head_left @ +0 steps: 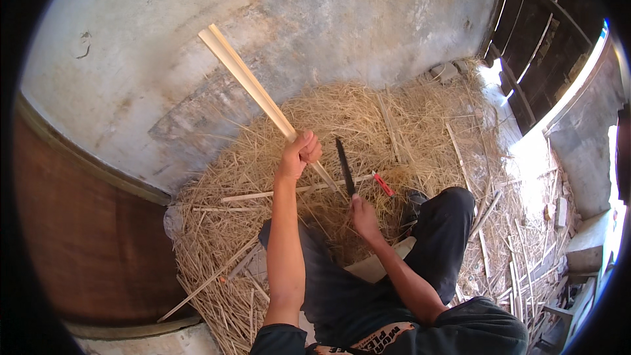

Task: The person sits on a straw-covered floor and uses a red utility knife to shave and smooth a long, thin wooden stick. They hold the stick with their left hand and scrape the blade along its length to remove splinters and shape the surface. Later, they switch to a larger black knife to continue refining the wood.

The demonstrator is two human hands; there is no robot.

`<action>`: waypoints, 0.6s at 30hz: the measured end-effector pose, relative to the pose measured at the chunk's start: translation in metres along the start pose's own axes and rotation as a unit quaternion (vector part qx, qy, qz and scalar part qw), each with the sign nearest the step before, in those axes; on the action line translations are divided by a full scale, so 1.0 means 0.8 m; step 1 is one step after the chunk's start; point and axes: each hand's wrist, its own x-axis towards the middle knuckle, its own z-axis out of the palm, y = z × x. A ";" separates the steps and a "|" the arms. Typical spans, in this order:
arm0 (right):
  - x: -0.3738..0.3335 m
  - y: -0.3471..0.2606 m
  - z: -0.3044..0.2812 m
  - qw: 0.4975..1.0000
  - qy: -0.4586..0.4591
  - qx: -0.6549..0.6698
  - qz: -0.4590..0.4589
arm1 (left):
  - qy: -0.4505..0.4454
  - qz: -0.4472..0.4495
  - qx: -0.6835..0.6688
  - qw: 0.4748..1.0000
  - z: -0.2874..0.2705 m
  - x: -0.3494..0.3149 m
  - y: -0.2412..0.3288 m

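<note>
My left hand (302,153) is closed around a long, pale split-bamboo strip (253,85). The strip slants from the upper left, in front of the wall, down past my fist toward the straw. In my right hand (364,217) is a knife (345,165) with a long dark blade, gripped by its handle. Its blade points away from me, just right of the bamboo's lower end; whether the two touch I cannot tell. Beside the knife, a small red-handled tool (383,185) lies on the straw.
Loose straw and shavings (342,108) cover the floor, with several thin strips (289,190) scattered over them. A stained plaster wall (368,20) rises ahead. A brown panel (98,223) stands at left, dark boards (536,33) at upper right. My bent leg (440,236) is near my right hand.
</note>
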 end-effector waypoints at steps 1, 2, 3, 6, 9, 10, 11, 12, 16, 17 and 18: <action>0.008 -0.041 -0.007 1.000 0.008 0.019 -0.005 | 0.006 0.002 0.005 1.000 0.001 0.002 0.003; 0.007 -0.075 -0.014 0.997 0.027 0.068 -0.029 | 0.008 0.000 0.004 1.000 0.001 0.002 0.002; 0.003 -0.107 -0.019 0.991 0.044 0.117 -0.053 | 0.011 -0.001 0.003 1.000 0.001 0.000 0.004; -0.007 -0.096 -0.006 0.979 0.145 0.088 -0.111 | 0.009 -0.005 0.003 1.000 -0.002 0.002 0.002; 0.004 0.088 0.012 0.979 0.029 -0.194 -0.052 | -0.013 0.002 0.025 1.000 0.001 0.014 0.000; -0.007 0.124 0.016 0.978 -0.061 -0.189 0.067 | -0.017 0.005 0.041 0.999 -0.002 0.013 0.000; -0.027 0.142 0.020 0.982 -0.047 -0.180 0.042 | -0.009 -0.002 0.042 0.999 -0.005 0.006 0.001; -0.029 0.152 0.014 0.984 -0.031 -0.175 0.007 | -0.003 0.000 0.044 0.999 -0.004 0.007 0.006; -0.028 0.109 -0.016 0.955 -0.093 0.076 0.272 | -0.003 0.001 -0.006 1.000 0.008 0.006 0.002; -0.022 0.085 -0.019 0.957 -0.074 0.123 0.252 | -0.002 -0.001 -0.010 1.000 0.010 0.008 0.002; -0.019 0.060 -0.019 0.956 -0.056 0.170 0.233 | 0.000 -0.003 -0.012 1.000 0.011 0.008 0.002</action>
